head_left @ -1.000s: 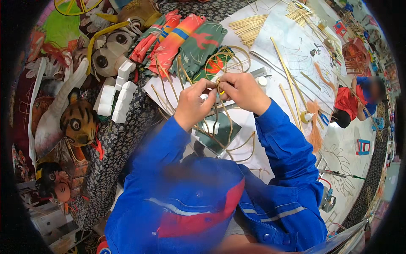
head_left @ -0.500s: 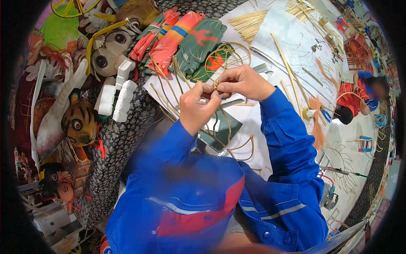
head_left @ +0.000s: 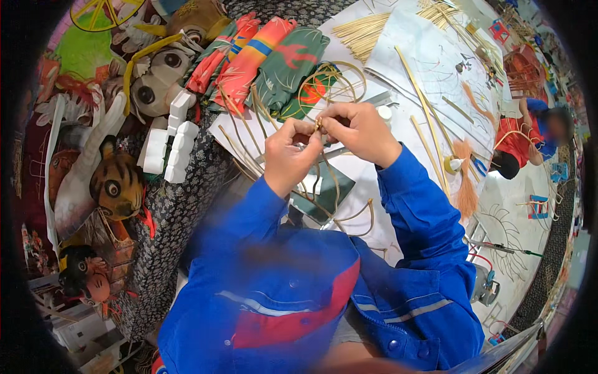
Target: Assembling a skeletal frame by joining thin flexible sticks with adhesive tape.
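Bamboo strips (head_left: 324, 181) pinched between both hands' fingers (head_left: 308, 128), crowded table (head_left: 187, 187).

My left hand (head_left: 288, 159) and right hand (head_left: 360, 132) meet over the white paper sheet (head_left: 436, 56), with rolled red and green cloth bundles (head_left: 265, 59) behind and white foam blocks (head_left: 171, 140) left.

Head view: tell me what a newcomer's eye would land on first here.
At the centre, the left hand and right hand meet, pinching thin bamboo strips where they cross, above a white sheet. Behind them, at the top, lie bright folded cloths in red, orange and green. On the left sits a tiger mask beside small white blocks.
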Demonstrator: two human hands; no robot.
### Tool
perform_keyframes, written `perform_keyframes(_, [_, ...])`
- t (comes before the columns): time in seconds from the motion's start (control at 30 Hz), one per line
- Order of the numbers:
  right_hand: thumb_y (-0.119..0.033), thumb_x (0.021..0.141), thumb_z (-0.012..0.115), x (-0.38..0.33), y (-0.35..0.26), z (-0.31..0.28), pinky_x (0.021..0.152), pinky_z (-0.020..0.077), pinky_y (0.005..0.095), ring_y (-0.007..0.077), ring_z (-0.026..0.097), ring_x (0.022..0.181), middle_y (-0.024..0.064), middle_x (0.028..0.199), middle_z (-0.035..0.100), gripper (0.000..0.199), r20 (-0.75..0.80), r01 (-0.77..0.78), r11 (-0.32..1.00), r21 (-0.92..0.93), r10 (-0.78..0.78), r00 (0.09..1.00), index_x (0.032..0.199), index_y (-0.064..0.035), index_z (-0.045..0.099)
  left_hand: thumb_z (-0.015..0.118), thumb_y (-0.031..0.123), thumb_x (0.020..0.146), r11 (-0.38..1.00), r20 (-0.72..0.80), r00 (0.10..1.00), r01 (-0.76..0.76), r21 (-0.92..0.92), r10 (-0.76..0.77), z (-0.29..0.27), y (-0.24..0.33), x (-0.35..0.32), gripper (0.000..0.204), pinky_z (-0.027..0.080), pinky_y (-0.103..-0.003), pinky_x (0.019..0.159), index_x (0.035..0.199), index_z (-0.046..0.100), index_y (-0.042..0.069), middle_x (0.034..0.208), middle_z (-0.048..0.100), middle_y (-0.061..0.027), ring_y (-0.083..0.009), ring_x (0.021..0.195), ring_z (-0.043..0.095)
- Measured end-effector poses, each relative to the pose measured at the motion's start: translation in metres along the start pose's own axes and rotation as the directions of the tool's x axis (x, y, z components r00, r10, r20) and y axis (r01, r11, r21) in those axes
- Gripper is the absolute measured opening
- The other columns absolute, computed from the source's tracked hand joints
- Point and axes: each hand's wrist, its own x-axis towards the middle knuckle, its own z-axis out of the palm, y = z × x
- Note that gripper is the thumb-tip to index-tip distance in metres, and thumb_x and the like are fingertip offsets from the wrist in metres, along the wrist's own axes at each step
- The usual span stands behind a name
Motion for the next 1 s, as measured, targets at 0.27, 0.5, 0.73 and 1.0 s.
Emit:
perform_keyframes(0.27, [-0.008,0.091,0.063,-0.014,0.016,0.012,0.068,0.0517,0.0237,0.0085,0.063,0.075,0.0046,0.086,0.070,0.022,-0.020,0.026,0.998,0.055,-0.025,0.999,0.108,0.0044,0.069,0.069,0.000,0.086,1.000,-0.011,1.000,0.013,-0.015,-0.013,-0.001,0.000,0.004,0.009,0.056,-0.025,0.063,0.092,0.063,-0.003,0.083,0.070,-0.0077,-0.0117,0.071,0.069])
perform_keyframes(0.5, [-0.006,0.085,0.063,-0.025,0.031,0.039,0.062,0.0511,0.0340,0.0279,0.067,0.067,0.0186,0.079,0.066,0.025,-0.236,0.132,0.989,-0.059,-0.143,0.961,0.109,-0.0008,0.067,0.069,0.001,0.088,1.000,0.051,0.999,0.017,-0.010,-0.016,-0.008,-0.012,0.006,0.008,0.056,-0.025,0.068,0.094,0.064,-0.004,0.086,0.071,-0.0070,-0.0110,0.075,0.069])
perform_keyframes(0.73, [-0.006,0.086,0.062,-0.028,0.024,0.041,0.063,0.0515,0.0349,0.0283,0.067,0.068,0.0189,0.081,0.067,0.022,-0.256,0.143,0.988,-0.050,-0.151,0.955,0.107,-0.0004,0.067,0.067,0.000,0.089,0.997,0.066,0.996,-0.058,0.056,0.054,-0.007,-0.013,0.003,0.008,0.056,-0.024,0.070,0.095,0.064,-0.004,0.087,0.070,-0.0066,-0.0098,0.077,0.067])
perform_keyframes(1.0, [-0.008,0.086,0.063,-0.029,0.024,0.038,0.063,0.0519,0.0353,0.0279,0.068,0.069,0.0185,0.082,0.068,0.022,-0.249,0.159,0.982,-0.106,-0.181,0.951,0.106,0.0001,0.068,0.066,0.001,0.092,0.998,0.114,0.993,-0.012,-0.065,0.019,-0.010,-0.013,0.003,0.008,0.055,-0.024,0.071,0.097,0.063,-0.003,0.090,0.069,-0.0060,-0.0096,0.079,0.067])
